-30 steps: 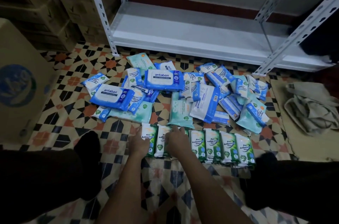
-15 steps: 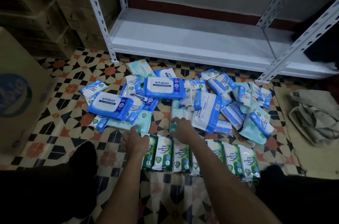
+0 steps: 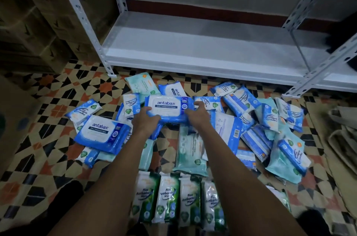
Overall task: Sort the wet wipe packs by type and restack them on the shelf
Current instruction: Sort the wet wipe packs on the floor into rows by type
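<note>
Both hands are on the big blue antabax pack [image 3: 170, 108] at the back of the pile. The left hand [image 3: 145, 122] has its grip wrapped round the pack's left end and the right hand [image 3: 197, 117] is curled round its right end. The pack lies label up, long axis running left to right, with the logo reading the right way round from here. It sits on top of the heap on the tiled floor [image 3: 48, 158], just in front of the white shelf [image 3: 193, 50].

A second antabax pack [image 3: 103, 134] sits to the left, also label up but tilted a bit, its right end dipping nearer. Smaller blue packs [image 3: 241, 100] are scattered all around, pointing every which way, and a pale teal pack [image 3: 190, 150] lies with its long axis running front to back between the forearms.

Closest in, a row of green pine packs [image 3: 179, 203] sits side by side, each with its long axis running front to back.

Cardboard boxes [image 3: 29, 13] are stacked on the left, and there's some folded cloth [image 3: 342, 139] on the right.
</note>
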Available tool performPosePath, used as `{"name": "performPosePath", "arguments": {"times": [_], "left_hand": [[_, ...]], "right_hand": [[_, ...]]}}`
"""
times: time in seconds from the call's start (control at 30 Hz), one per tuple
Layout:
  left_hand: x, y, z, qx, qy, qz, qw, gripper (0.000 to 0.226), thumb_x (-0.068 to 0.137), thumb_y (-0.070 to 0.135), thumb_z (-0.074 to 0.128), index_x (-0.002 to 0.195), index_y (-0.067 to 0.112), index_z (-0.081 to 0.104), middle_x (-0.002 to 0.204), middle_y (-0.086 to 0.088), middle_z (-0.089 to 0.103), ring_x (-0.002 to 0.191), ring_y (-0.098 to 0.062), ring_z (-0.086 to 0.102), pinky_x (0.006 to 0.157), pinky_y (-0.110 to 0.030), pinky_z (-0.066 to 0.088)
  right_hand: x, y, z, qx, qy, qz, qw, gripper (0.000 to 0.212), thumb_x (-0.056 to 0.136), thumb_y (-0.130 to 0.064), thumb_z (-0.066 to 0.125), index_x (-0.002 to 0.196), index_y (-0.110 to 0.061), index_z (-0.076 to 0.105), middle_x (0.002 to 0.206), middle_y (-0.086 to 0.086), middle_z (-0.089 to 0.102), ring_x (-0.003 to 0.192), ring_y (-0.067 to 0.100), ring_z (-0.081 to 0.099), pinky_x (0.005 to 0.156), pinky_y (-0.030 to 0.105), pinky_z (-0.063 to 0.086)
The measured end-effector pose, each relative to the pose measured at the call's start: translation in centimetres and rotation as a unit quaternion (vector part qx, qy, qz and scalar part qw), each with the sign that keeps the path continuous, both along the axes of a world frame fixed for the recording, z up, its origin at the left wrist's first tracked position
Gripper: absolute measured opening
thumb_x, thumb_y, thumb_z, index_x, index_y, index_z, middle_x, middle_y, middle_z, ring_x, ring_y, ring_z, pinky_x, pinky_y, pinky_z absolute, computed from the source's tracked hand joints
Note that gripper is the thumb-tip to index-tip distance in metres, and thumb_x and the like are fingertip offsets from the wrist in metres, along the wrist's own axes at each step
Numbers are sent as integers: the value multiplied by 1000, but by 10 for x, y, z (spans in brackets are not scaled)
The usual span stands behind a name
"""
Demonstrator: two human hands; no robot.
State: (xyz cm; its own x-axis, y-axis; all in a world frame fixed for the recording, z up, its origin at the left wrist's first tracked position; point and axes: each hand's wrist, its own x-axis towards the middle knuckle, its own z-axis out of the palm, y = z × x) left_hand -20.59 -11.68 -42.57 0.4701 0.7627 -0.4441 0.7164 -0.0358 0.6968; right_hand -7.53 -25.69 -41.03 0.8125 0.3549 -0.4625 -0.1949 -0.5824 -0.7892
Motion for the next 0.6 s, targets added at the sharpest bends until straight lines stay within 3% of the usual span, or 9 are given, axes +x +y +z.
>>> {"name": "performPosePath", "arguments": {"times": [0.07,0.17,0.2,0.33,0.43,0.5,0.6], "left_hand": [[9,4,-8,-11,23,-19,1000,62,83,41,71,139,27,47,130,-12,59,115,-36,59,96,-46,52],[17,-6,-11,-10,24,6,1000,67,72,54,70,132,31,50,133,-16,53,118,-40,54,99,-49,49],[19,-12,-10,-4,19,25,999,64,71,56,69,128,33,52,132,-17,52,118,-41,52,99,-49,49],[27,-53,-8,50,-49,-3,998,49,83,54,67,127,36,56,127,-9,55,116,-34,55,98,-50,49],[39,-77,-7,37,-121,-41,991,40,90,37,70,128,29,58,120,1,59,110,-23,57,94,-41,50],[44,-79,-6,30,-121,-48,991,36,91,31,70,126,28,60,117,4,61,109,-19,58,94,-40,49],[42,-71,-10,29,-104,-37,993,24,92,23,68,116,23,69,121,1,67,111,-20,62,96,-41,52]], "right_hand": [[3,7,-9,29,26,-11,999,55,91,-25,71,138,-18,42,119,5,59,102,22,60,88,37,53],[8,9,-23,65,76,-46,994,77,79,-34,83,140,-14,41,128,9,62,109,27,65,97,48,55],[9,6,-22,75,88,-65,991,75,77,-36,85,136,-11,45,125,9,64,106,27,67,94,48,56],[27,-28,-12,178,141,-110,968,31,84,-26,79,106,-7,68,102,17,75,87,35,73,76,52,59],[48,-75,-8,225,138,-206,942,13,89,-15,73,99,-8,69,84,6,76,73,23,73,57,36,58],[61,-109,-8,236,135,-282,920,21,88,-14,72,106,-5,68,87,6,76,68,18,72,52,32,55],[78,-152,-19,244,124,-409,870,36,82,-18,78,114,-7,68,109,10,74,87,21,73,56,31,58]]}}
